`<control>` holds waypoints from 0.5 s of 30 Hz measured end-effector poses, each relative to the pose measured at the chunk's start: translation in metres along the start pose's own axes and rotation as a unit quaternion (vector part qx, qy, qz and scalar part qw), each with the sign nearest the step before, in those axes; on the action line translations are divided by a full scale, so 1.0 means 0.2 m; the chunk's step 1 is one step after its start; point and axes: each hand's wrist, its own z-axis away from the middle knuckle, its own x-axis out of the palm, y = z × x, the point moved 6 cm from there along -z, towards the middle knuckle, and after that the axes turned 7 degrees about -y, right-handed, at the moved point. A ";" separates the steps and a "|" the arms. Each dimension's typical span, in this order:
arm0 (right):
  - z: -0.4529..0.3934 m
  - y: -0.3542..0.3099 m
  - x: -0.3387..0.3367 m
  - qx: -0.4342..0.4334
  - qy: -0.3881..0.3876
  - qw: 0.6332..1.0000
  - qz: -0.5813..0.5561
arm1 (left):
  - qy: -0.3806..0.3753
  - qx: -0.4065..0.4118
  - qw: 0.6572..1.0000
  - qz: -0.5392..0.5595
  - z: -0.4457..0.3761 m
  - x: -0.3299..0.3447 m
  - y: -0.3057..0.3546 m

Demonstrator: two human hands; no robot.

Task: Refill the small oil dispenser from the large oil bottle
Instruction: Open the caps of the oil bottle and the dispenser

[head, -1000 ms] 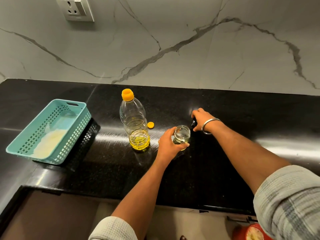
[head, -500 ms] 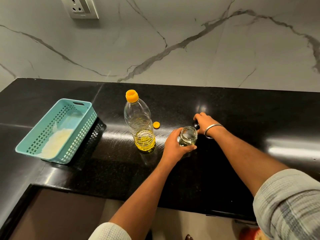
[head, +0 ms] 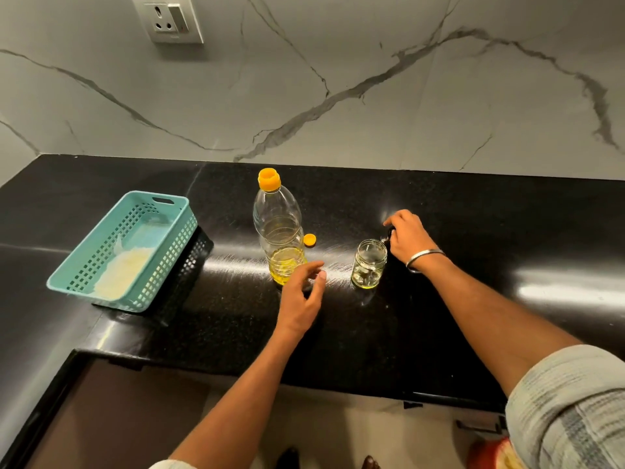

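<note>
Glossy black stone counter (head: 439, 319) under a grey-veined marble wall w/ a white socket (head: 172, 20). Left hand (head: 301, 296) hovers low just in front of the tall clear plastic oil bottle (head: 279, 231) — fingers loose, spread, gripping nothing. Right hand (head: 407, 236), w/ a metal bangle on its wrist, curls over a small dark lid-like piece (head: 389, 233) right behind the small open glass jar dispenser (head: 368, 264). Loose yellow cap (head: 309, 240) beside bottle. Teal perforated plastic basket (head: 125, 252) far left. No legible labels.

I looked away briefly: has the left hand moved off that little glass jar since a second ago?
Yes. The left hand has let go of the small jar and shifted left, now open beside the oil bottle.
</note>
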 end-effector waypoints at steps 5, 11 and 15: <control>0.10 -0.03 0.03 0.009 0.017 0.999 -0.051 | 0.021 0.000 1.000 0.007 0.06 -0.07 0.03; 0.23 -0.03 0.05 0.030 0.028 0.991 -0.130 | 0.130 -0.019 0.991 0.002 0.14 -0.24 -0.02; 0.31 -0.04 0.13 0.044 -0.014 0.977 -0.207 | 0.204 -0.029 0.979 -0.010 0.14 -0.39 -0.06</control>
